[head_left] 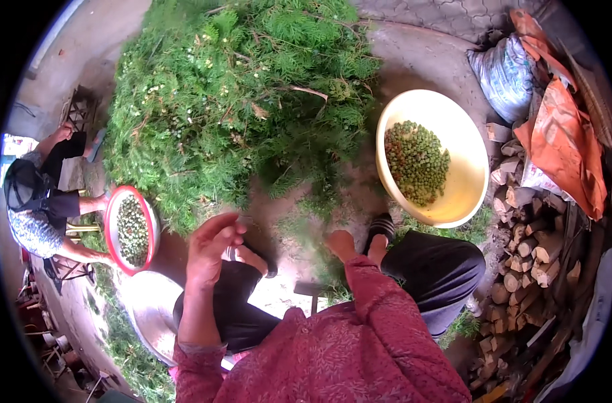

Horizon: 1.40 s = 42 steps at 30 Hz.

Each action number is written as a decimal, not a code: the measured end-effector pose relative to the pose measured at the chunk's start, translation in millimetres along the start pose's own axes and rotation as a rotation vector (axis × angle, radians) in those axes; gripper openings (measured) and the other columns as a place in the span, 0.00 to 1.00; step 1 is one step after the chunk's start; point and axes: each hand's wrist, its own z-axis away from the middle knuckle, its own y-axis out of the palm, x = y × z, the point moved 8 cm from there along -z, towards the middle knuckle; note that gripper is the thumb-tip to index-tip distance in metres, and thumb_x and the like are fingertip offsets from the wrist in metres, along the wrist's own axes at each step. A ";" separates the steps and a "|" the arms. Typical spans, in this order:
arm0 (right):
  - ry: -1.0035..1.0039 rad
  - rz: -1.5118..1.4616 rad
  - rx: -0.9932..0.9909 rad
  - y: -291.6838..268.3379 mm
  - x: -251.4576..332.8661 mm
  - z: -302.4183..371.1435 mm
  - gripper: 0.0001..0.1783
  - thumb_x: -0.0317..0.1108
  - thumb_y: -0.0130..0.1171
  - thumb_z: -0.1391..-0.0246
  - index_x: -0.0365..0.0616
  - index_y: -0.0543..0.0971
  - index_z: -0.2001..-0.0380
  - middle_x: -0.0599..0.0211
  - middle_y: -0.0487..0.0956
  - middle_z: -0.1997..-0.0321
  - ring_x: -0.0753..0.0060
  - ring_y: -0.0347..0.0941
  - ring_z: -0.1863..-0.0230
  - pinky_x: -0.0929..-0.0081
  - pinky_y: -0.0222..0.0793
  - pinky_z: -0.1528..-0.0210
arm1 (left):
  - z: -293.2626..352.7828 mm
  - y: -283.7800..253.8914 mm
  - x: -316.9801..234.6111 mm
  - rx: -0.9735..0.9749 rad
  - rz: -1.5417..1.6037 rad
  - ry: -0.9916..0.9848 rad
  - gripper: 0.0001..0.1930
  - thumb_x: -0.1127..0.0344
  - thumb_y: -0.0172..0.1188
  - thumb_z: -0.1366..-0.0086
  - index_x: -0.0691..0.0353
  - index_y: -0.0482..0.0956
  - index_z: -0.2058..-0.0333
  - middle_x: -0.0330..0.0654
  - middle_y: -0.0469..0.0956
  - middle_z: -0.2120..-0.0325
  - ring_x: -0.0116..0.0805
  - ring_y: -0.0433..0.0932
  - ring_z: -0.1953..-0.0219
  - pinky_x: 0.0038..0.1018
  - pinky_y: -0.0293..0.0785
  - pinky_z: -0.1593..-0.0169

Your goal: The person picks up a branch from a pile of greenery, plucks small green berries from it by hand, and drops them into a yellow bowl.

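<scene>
My left hand (210, 252) is raised above my left knee, fingers curled toward the thumb; whatever may be between them is too small to make out. Between my knees, my right hand (341, 243) is closed on a leafy green sprig (311, 236), blurred by motion. In front of me lies a big heap of green conifer branches (245, 101), some bearing small pale cones. A pale yellow basin (468, 158) stands to the right, tilted in view, with many small green cones (416, 161) and a few brownish bits inside.
At the left, another person (37, 215) sits reaching to a red-rimmed basin (109, 228) of pale green cones. A shiny metal basin (148, 305) is beside my left leg. Stacked firewood (527, 252), an orange sheet (566, 144) and a stuffed sack (504, 77) line the right side.
</scene>
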 end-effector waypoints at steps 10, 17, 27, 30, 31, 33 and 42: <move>-0.139 -1.228 -0.030 -62.6 25.8 29.5 0.03 0.27 0.56 0.59 0.42 0.72 0.80 0.69 0.70 0.83 0.74 0.68 0.83 0.76 0.63 0.85 | 35.0 104.2 34.8 0.426 -1.313 0.721 0.34 0.63 0.65 0.63 0.53 0.65 0.52 0.45 0.65 0.54 0.45 0.64 0.52 0.37 0.60 0.51; 0.267 -2.061 0.296 -151.3 85.2 101.4 0.03 0.29 0.54 0.56 0.44 0.73 0.75 0.69 0.73 0.78 0.77 0.69 0.78 0.79 0.67 0.77 | 43.4 132.0 31.1 0.457 -1.399 0.801 0.33 0.63 0.62 0.57 0.52 0.61 0.49 0.43 0.62 0.50 0.43 0.61 0.50 0.37 0.58 0.50; 0.120 -2.254 0.561 -191.3 117.4 122.7 0.04 0.30 0.49 0.51 0.44 0.72 0.72 0.69 0.73 0.74 0.77 0.68 0.75 0.81 0.65 0.76 | 19.5 125.2 23.7 0.425 -0.547 0.517 0.10 0.66 0.53 0.44 0.61 0.73 0.63 0.35 0.73 0.70 0.26 0.70 0.68 0.19 0.65 0.65; 0.006 -2.115 0.392 -200.3 106.0 126.2 0.04 0.32 0.49 0.51 0.44 0.71 0.73 0.69 0.72 0.74 0.77 0.69 0.73 0.83 0.65 0.76 | 7.0 98.9 30.8 0.334 -0.246 0.153 0.07 0.66 0.53 0.43 0.63 0.74 0.68 0.31 0.71 0.75 0.18 0.66 0.73 0.15 0.62 0.70; -0.001 -2.100 0.405 -199.5 104.6 129.5 0.04 0.32 0.49 0.51 0.44 0.71 0.73 0.69 0.72 0.74 0.77 0.69 0.73 0.83 0.65 0.76 | 8.7 95.2 21.9 0.320 -0.239 0.163 0.07 0.66 0.53 0.43 0.63 0.74 0.68 0.31 0.71 0.75 0.18 0.66 0.73 0.15 0.62 0.70; -0.038 -1.931 0.174 -211.2 91.3 134.3 0.04 0.31 0.50 0.51 0.44 0.71 0.74 0.70 0.72 0.76 0.79 0.68 0.74 0.83 0.65 0.77 | 12.0 86.8 14.1 0.268 -0.139 0.050 0.06 0.66 0.54 0.44 0.62 0.73 0.74 0.30 0.69 0.78 0.19 0.65 0.73 0.17 0.61 0.69; -0.142 -1.530 -0.094 -230.8 82.2 133.8 0.05 0.31 0.56 0.54 0.45 0.71 0.74 0.72 0.73 0.77 0.82 0.69 0.80 0.83 0.66 0.77 | 0.1 77.6 28.9 0.197 0.159 -0.029 0.08 0.69 0.55 0.45 0.64 0.71 0.66 0.35 0.72 0.69 0.26 0.69 0.64 0.23 0.64 0.58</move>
